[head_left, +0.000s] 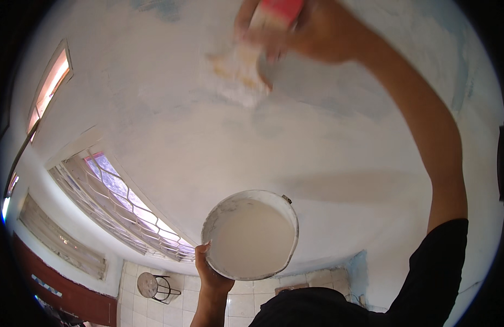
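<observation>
One round bucket [213,217] tight in the left hand [212,275], well below the red-and-white tool [243,73] tight in the right hand [320,35].

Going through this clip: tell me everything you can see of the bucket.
The bucket is round and open-topped, its off-white wall and rim smeared with grey and whitish residue. A small dark piece sits on the rim at upper right. Pale, creamy liquid, apparently paint, fills much of it. It looks like plastic, though that is uncertain. Mouth up, it is held above the tiled floor by the left hand, thumb at the rim. Its underside is hidden.
</observation>
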`<state>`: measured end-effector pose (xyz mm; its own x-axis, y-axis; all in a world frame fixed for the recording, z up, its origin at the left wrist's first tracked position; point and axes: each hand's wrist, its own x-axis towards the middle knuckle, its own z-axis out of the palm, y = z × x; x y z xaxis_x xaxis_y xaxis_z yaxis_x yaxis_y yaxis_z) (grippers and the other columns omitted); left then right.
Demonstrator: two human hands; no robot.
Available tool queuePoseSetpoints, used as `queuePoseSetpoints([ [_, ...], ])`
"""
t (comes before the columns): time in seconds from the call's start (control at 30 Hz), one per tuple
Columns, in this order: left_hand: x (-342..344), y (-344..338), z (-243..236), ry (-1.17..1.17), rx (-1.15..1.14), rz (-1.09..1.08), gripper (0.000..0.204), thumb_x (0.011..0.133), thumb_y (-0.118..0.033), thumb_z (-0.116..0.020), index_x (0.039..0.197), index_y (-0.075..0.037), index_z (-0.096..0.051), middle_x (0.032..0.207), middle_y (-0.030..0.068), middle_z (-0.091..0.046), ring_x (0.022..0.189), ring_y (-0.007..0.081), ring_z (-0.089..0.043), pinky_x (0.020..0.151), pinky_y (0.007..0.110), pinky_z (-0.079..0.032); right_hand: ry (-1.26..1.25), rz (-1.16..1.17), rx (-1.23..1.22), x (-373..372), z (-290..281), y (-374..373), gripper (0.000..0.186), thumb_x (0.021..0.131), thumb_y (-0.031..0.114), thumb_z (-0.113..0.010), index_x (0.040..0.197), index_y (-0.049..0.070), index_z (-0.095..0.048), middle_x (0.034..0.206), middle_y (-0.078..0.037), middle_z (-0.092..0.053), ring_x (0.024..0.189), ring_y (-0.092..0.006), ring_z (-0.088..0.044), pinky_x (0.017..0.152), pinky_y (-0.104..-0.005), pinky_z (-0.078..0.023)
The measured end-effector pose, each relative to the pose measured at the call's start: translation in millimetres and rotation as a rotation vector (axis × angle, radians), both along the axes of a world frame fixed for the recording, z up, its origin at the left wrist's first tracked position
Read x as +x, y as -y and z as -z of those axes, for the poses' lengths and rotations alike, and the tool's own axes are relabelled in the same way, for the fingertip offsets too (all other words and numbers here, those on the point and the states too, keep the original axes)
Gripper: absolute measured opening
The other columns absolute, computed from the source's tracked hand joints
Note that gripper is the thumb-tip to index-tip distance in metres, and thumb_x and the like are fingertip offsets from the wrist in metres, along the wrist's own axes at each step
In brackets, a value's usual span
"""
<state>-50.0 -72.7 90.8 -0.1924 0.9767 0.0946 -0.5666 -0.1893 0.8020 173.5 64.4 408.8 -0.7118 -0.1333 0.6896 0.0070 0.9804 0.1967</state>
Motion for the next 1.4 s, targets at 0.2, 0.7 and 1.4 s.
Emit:
queuePoseSetpoints([
  [0.2, 9.2, -2.9, 18.0, -0.266, 0.021, -0.068, 0.058, 0.077, -0.042, -0.039, 0.119, -0.002, -0.045, 0.112, 0.0141, -0.052, 0.103, 0.0250, -0.052, 0.083, 0.037, -0.044, -0.189, 0.171, 0.028, 59.3, -3.7, 3.5, 0.017, 0.079, 0.017, -0.065, 0.078, 0.001, -0.062, 0.069, -0.007, -0.061, 0.065, -0.0122, -0.055, 0.060, -0.0260, -0.044],
  [0.7, 53.2, -22.2, 68.7, 0.106, -0.251, 0.164, 0.062, 0.073, -0.040, -0.043, 0.119, 0.001, -0.045, 0.111, 0.0164, -0.053, 0.103, 0.0282, -0.053, 0.087, 0.040, -0.043, 0.242, 0.270, -0.699, 61.8, 212.6, 49.7, 0.015, 0.081, 0.019, -0.059, 0.081, 0.005, -0.063, 0.056, -0.009, -0.059, 0.045, -0.0222, -0.055, 0.047, -0.0283, -0.046],
  [1.4, 83.9, -62.5, 132.3, 0.005, -0.304, 0.100, 0.067, 0.074, -0.042, -0.053, 0.126, -0.001, -0.041, 0.122, 0.0149, -0.049, 0.110, 0.0280, -0.048, 0.092, 0.039, -0.040, 0.065, 0.571, -0.941, 104.2, 255.2, 54.1, 0.017, 0.079, 0.022, -0.062, 0.085, 0.006, -0.064, 0.065, -0.007, -0.063, 0.055, -0.0175, -0.059, 0.055, -0.0278, -0.048],
])
